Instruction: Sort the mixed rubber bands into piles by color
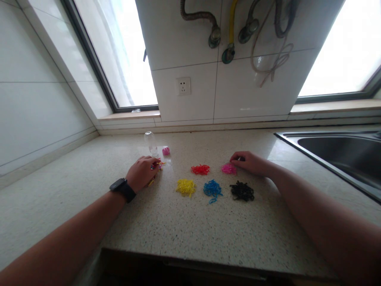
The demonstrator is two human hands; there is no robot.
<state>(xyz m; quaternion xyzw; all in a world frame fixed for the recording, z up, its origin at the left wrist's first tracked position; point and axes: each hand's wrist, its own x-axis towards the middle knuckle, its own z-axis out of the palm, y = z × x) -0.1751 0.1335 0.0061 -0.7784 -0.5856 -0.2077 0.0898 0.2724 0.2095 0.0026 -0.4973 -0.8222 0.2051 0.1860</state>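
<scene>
My left hand [143, 171], with a dark watch [122, 188] on its wrist, curls its fingers over a small heap of mixed-colour rubber bands [161, 164]; part of the heap is hidden under the hand. At the far right pile, the closed thumb and fingers of my right hand [244, 161] touch the pink rubber bands [228, 169]; what lies between the fingertips is too small to make out. Sorted piles of red rubber bands [200, 169], yellow rubber bands [186, 187], blue rubber bands [212, 189] and black rubber bands [242, 191] lie between and below the hands.
Beyond my left hand, a clear bottle [151, 143] stands upside down beside a pink cap [166, 151]. A steel sink [288, 137] is set into the speckled counter [166, 230] at right. Behind are a tiled wall, a socket [183, 86] and pipe valves [228, 54].
</scene>
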